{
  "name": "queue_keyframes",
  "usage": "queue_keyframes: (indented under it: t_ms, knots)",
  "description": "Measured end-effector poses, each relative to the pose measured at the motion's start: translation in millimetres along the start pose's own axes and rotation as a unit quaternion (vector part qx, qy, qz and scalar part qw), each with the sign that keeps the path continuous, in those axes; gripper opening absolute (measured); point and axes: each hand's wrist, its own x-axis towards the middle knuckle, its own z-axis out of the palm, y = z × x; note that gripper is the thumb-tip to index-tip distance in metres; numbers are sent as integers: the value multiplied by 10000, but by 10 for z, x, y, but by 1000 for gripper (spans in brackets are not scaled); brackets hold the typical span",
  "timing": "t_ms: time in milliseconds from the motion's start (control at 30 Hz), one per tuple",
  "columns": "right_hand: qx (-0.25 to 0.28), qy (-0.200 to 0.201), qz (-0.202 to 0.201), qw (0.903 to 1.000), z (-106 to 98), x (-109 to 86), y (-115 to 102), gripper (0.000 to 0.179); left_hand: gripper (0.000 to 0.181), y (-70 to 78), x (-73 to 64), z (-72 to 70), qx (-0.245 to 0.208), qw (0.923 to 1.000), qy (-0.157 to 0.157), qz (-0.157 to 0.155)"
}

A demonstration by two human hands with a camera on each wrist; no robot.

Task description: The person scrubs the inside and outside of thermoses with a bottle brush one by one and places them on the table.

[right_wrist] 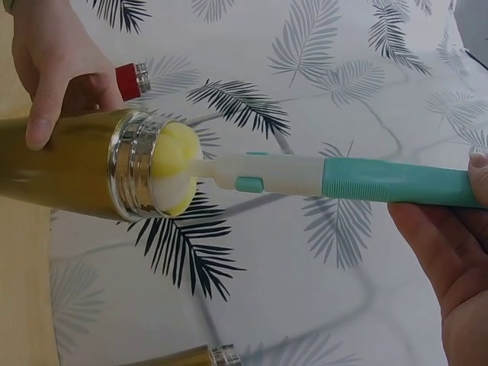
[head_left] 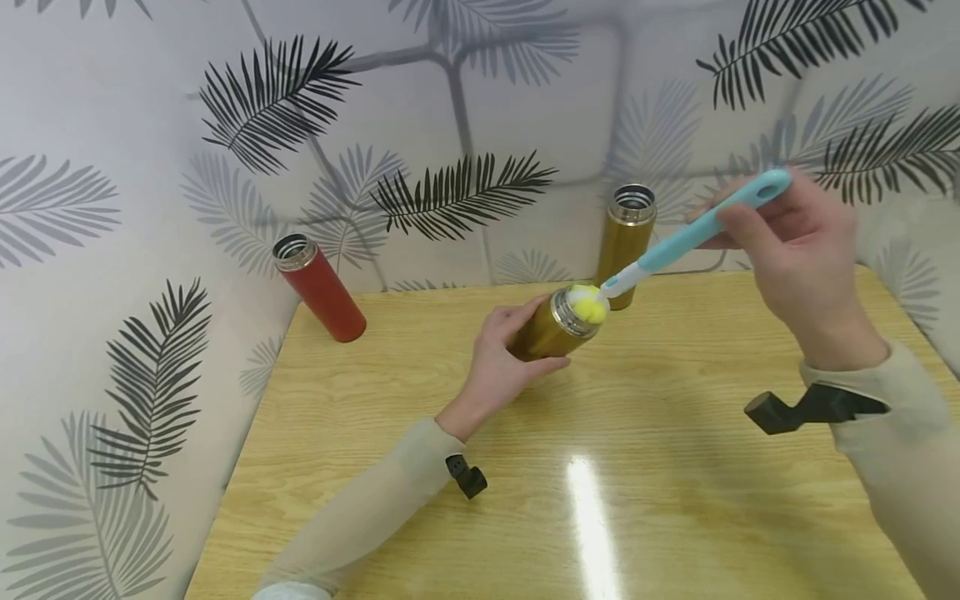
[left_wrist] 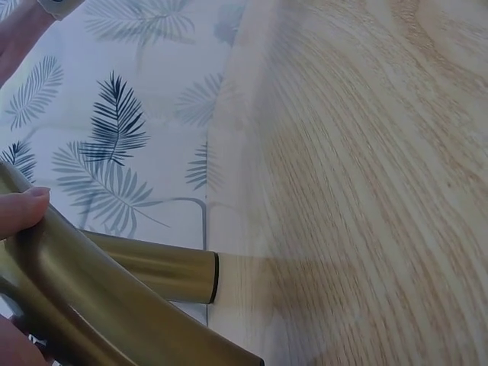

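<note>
1 grip per side. Left hand (head_left: 504, 350): fingers curled round the body of the tilted gold bottle (head_left: 534, 335), thumb on the near side, fingers on the far side. Right hand (head_left: 806, 258): thumb on top and fingers underneath, pinching the blue handle of the brush (head_left: 693, 240); the handle end with its hole sticks out past the hand.

Brush slopes down-left. Its yellow-and-white sponge head (head_left: 588, 307) sits in the bottle mouth, part of it bulging out past the metal neck. Bottle leans over, mouth toward the right hand.

Left forearm comes up from bottom left; right forearm enters from the right, hand angled inward, higher than the left. Each beige sleeve (head_left: 375, 508) has 1 black fitting (head_left: 467, 477) at the cuff.

Further out: upright gold bottle (head_left: 624, 250) behind the brush, red bottle (head_left: 330, 296) at the table's back left, both uncapped. Wooden table (head_left: 420, 500), leaf-print wall covering (head_left: 465, 108) behind.

Hard to see: sponge depth inside the neck hidden. Left palm covers the tilted bottle's lower end in the head view; can't tell if its base touches wood. Right wrist view crops the right hand at the edge.
</note>
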Motion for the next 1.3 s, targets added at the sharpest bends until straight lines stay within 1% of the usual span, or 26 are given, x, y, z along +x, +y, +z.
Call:
queue_keyframes:
  t_ms: [167, 267, 500, 700, 867, 1000, 1100, 1133, 1200, 1300]
  knots:
    - [63, -189, 17, 9998, -27, -45, 16, 17, 80, -16, 1, -4, 69, 10000, -39, -5]
    - [158, -199, 103, 9996, -47, -81, 30, 15, 80, -21, -3, -6, 95, 9999, -73, 37]
    - [127, -219, 266, 9993, -79, -155, 51, 13, 81, -20, -10, -12, 208, 9996, -104, 143]
    - [333, -434, 329, 9980, -77, -228, 94, 13, 81, -4, -15, -8, 273, 9994, -156, 169]
    - [88, -851, 523, 9950, -45, -331, 138, 10, 81, 43, -8, 19, 268, 9991, -246, 206]
    - [26, -998, 519, 9936, -15, -365, 175, 14, 81, 86, 17, 40, 220, 9990, -283, 264]
    - [-94, -1086, 678, 9917, 2, -382, 195, 17, 80, 96, 22, 40, 240, 9991, -227, 255]
    - [-205, -1138, 764, 9904, 7, -392, 201, 18, 81, 91, 21, 40, 270, 9991, -217, 248]
    - [-590, -1247, 928, 9861, 11, -415, 207, 19, 81, 91, 20, 34, 337, 9989, -217, 259]
    - [-1052, -1382, 988, 9798, 11, -440, 226, 21, 80, 81, 21, 26, 421, 9983, -253, 318]
